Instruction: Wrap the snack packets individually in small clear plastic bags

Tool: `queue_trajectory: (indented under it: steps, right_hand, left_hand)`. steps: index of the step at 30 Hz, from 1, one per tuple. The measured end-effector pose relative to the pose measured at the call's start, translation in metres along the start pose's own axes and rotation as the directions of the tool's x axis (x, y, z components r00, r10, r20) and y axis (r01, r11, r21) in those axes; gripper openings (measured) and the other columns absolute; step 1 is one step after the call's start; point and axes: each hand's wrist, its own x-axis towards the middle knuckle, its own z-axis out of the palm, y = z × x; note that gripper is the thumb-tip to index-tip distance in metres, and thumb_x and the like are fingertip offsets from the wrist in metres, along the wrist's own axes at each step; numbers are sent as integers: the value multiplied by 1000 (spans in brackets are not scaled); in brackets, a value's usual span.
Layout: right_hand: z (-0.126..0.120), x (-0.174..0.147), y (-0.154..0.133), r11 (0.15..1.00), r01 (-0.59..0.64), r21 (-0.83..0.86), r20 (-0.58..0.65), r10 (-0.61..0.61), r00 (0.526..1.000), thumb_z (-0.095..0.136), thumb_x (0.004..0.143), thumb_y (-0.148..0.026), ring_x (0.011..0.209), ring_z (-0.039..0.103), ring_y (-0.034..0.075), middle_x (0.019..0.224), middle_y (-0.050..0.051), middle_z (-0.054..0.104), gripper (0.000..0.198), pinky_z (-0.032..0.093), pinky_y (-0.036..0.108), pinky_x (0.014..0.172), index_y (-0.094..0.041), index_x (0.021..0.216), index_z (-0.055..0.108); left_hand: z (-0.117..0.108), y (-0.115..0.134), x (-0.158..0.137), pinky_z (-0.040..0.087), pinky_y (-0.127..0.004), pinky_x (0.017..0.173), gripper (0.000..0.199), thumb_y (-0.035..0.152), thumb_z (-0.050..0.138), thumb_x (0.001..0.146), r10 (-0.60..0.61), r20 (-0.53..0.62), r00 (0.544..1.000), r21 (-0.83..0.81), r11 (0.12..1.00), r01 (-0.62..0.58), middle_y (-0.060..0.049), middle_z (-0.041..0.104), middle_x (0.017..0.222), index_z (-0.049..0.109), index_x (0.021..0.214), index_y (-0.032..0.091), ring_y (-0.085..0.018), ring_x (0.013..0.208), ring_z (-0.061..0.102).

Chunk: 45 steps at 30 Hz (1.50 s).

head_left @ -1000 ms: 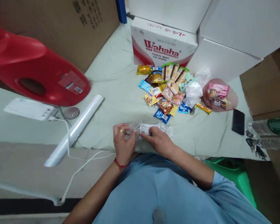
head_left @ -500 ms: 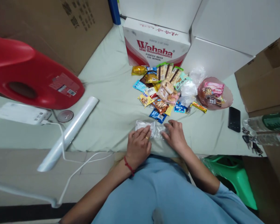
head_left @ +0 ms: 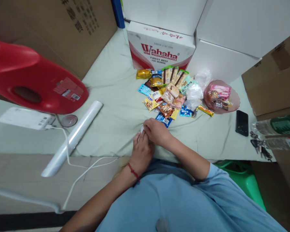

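A pink bowl [head_left: 235,102] ahead and right of the hands holds wrapped snacks [head_left: 219,93]; a water carton [head_left: 161,51] stands beyond them, its inside out of sight. Under the fingers lies a plastic packet [head_left: 142,129] (mostly covered), pinched by the right hand [head_left: 157,131]; whether the left hand [head_left: 142,153] grips it cannot be told. Loose snacks [head_left: 170,95] lie just ahead, a plastic roll [head_left: 72,140] and red jug [head_left: 45,74] leftward, a phone [head_left: 242,123] well right.
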Motion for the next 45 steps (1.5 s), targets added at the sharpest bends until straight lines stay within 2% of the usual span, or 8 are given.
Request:
queue_trajectory:
  steps: [7, 13, 20, 24, 30, 35, 39, 45]
  right_hand:
    - [14, 9, 23, 938, 47, 343, -73, -24, 997, 56, 97, -17, 83, 57, 16, 86, 1, 61, 8, 43, 26, 78, -18, 91, 62]
    - [20, 0, 35, 778, -75, 624, -13, 106, 994, 51, 99, -31, 67, 53, 15, 73, -4, 55, 13, 45, 26, 64, -20, 99, 58]
    - [29, -15, 12, 973, 220, 77, -84, -213, 973, 47, 102, -16, 107, 59, 24, 117, 15, 66, 22, 50, 38, 96, -15, 116, 64]
    - [37, -29, 0, 933, 241, -268, -9, -252, 968, 65, 98, -30, 116, 53, 30, 133, 17, 61, 37, 49, 43, 99, -14, 131, 59]
    - [28, -19, 0, 888, 216, -406, 23, -226, 974, 52, 103, -17, 108, 53, 28, 120, 14, 65, 23, 50, 41, 88, -17, 123, 63]
    - [-13, -19, 16, 988, 147, -39, -114, -151, 982, 56, 103, -20, 112, 58, 25, 123, 13, 68, 24, 47, 41, 101, -19, 125, 64]
    - [-34, -41, 38, 891, 77, 448, -94, -38, 995, 59, 103, -31, 107, 65, 20, 123, 8, 70, 37, 51, 33, 96, -21, 139, 57]
    - [-26, -85, 69, 798, -7, 602, -161, 130, 978, 60, 100, -40, 98, 66, 19, 117, 6, 71, 44, 54, 31, 89, -20, 139, 56]
  left_hand:
    - [-35, -28, -17, 48, -48, 116, 58, 7, 46, 84, -96, -152, 984, -453, 891, 17, -16, 51, 153, 54, 139, 20, -27, 144, 51]
    - [-23, -30, -5, 49, -46, 97, 36, 15, 52, 92, -198, -77, 977, -192, 965, 180, -9, 71, 112, 75, 116, 28, -26, 107, 59]
    - [-17, -31, 16, 52, -33, 80, 26, 18, 51, 86, -324, 38, 945, -573, 768, 286, -6, 69, 87, 76, 79, 21, -20, 85, 64]
    - [-32, -50, 7, 54, -30, 79, 25, 20, 56, 77, -575, 1, 818, -733, 556, 392, -2, 69, 93, 78, 90, 22, -17, 83, 64]
    - [-52, -59, 3, 54, -29, 80, 16, 29, 64, 83, -671, -35, 740, -701, 545, 460, -2, 65, 94, 75, 92, 21, -16, 84, 62]
    - [-42, -38, 15, 59, -36, 96, 60, 51, 73, 83, -619, 82, 781, -739, 487, 464, -10, 63, 135, 61, 135, 25, -25, 120, 66]
    - [-30, -15, 32, 61, -41, 97, 62, 60, 71, 85, -448, 342, 826, -796, 330, 508, -12, 73, 125, 61, 133, 22, -27, 114, 71]
    - [-11, 5, 55, 62, -44, 94, 53, 60, 67, 88, -242, 416, 877, -732, 483, 481, -11, 78, 116, 67, 124, 20, -27, 102, 76]
